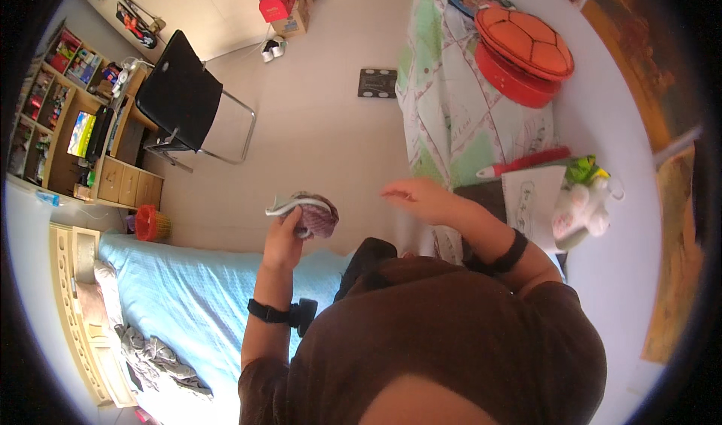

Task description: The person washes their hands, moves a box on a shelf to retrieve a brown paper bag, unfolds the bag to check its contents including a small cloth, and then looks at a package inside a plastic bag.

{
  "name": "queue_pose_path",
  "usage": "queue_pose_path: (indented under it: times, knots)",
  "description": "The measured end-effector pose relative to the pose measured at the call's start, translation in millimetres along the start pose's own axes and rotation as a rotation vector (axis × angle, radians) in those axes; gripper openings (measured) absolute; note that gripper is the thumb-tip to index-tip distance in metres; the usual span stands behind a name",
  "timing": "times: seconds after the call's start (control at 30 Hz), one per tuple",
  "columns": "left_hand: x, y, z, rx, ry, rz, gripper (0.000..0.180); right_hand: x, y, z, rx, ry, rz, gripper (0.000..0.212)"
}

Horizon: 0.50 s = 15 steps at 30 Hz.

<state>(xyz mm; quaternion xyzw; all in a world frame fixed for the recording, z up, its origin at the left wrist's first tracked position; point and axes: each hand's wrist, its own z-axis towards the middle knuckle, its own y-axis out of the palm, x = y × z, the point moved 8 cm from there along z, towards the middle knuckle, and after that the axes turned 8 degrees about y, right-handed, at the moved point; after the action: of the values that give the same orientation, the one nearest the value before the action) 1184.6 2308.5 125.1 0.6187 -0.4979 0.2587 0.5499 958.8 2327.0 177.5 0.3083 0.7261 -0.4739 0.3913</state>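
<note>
Purple-and-grey bundled cloth item point(308, 213) clenched in my left hand point(284, 238), held up in front of chest, above edge of light-blue quilted bed point(188, 297). Can't tell what kind of cloth. My right hand point(421, 195) empty, fingers loosely spread, hovering near bundle but apart, over patterned green-and-white bedspread point(451, 116). Black wristbands on both forearms. Black chair point(180, 90) well away on beige floor point(316, 124).
</note>
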Motion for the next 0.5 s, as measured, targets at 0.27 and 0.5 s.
queue_pose_path:
  times: [0.27,0.5]
  knots:
    - [45,19,89,-0.135,0.043,0.050,0.034,-69,22,121,-0.138,-0.433,-0.173,0.054]
    - [105,23,222,-0.381,-0.012,-0.021,0.033,-99,-19,269,-0.085,-0.500,-0.150,0.049]
